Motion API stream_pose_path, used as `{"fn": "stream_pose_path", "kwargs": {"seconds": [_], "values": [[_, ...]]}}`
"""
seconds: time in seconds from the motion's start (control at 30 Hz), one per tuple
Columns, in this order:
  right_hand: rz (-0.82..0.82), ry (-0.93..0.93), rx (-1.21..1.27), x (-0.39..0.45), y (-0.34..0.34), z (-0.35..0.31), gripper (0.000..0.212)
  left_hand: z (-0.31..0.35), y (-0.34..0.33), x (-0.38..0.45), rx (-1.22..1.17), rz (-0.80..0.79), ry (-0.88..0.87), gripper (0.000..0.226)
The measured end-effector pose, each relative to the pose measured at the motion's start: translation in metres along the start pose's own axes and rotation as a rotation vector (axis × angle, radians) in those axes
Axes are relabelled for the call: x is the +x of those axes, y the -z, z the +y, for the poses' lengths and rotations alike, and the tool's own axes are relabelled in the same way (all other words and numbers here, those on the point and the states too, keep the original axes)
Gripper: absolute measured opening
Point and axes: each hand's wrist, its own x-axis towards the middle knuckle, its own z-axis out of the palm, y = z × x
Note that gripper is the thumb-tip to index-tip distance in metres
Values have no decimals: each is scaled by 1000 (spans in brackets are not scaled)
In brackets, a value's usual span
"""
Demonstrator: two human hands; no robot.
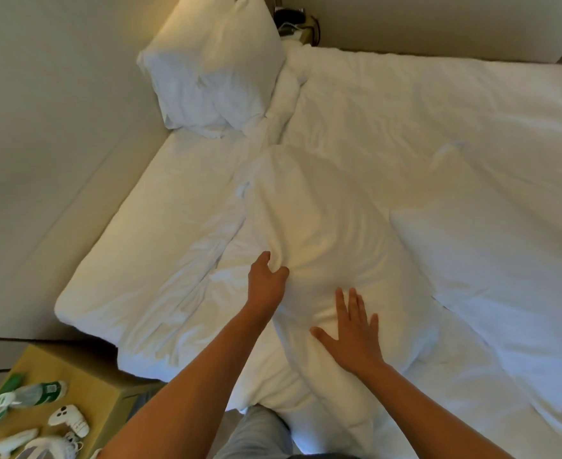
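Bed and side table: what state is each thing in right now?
Left hand: pinches a fold of the near pillow.
Right hand: flat, fingers spread, presses the near pillow.
Near pillow: lying down, creased.
Far pillow: propped upright at the bed's head.
Right pillow: lying flat.
Sheet: wrinkled.
Bottle: on its side on the table.

No legible text anywhere.

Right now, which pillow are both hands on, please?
The middle pillow: the left hand grips its edge, the right hand rests flat on it. The upright pillow and the right pillow are untouched.
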Motion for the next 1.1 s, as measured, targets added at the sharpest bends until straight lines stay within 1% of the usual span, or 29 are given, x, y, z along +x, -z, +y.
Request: {"fn": "stream_pose_path", "kwargs": {"seconds": [0.07, 0.1, 0.2, 0.33, 0.4, 0.47, 0.57, 0.6, 0.63, 0.7, 0.73, 0.77, 0.8, 0.83, 0.87, 0.9, 0.97, 1.0, 1.03, 1.1], "values": [[35, -20, 53, -7, 7, -7, 113, 24, -2, -6, 57, -22, -72, 40], [47, -25, 95, -10, 11, -12, 113, 35, -2, -8, 87, -29, -111, 40], [56, -37, 234, -22, 21, -29, 110, 68, 2, -12, 184, -33, -237, 29], [28, -63, 378, -37, 31, -59, 102, 108, 12, -14, 331, -56, -373, 29], [6, -67, 448, -42, 40, -73, 100, 128, 18, -16, 371, -69, -433, 19], [-9, -46, 526, -46, 51, -87, 100, 149, 25, -19, 407, -85, -482, 15], [4, 36, 625, -56, 67, -100, 103, 177, 41, -26, 494, -101, -548, 23], [42, 60, 665, -58, 75, -99, 98, 185, 49, -29, 523, -105, -570, 22], [114, 82, 715, -59, 84, -98, 89, 192, 57, -32, 548, -112, -595, 18], [332, 104, 787, -56, 107, -91, 67, 203, 73, -40, 590, -129, -645, 8], [454, 116, 802, -51, 121, -87, 64, 206, 82, -45, 606, -142, -670, 6], [570, 144, 806, -44, 135, -81, 66, 207, 90, -50, 619, -160, -692, 5], [667, 191, 788, -35, 150, -75, 70, 206, 98, -55, 633, -181, -710, 7], [729, 262, 743, -26, 165, -69, 76, 204, 104, -60, 649, -200, -722, 9], [746, 352, 670, -16, 180, -63, 82, 199, 110, -65, 667, -218, -727, 10], [722, 440, 574, -6, 193, -59, 89, 193, 114, -69, 683, -236, -726, 10], [588, 592, 336, 14, 213, -53, 98, 177, 119, -75, 690, -267, -722, 10], [498, 654, 212, 24, 220, -52, 97, 169, 120, -78, 684, -275, -720, 10], [404, 697, 101, 33, 223, -51, 90, 160, 120, -79, 679, -277, -715, 10], [275, 717, -50, 47, 220, -47, 63, 142, 120, -81, 674, -275, -694, 10]]}}
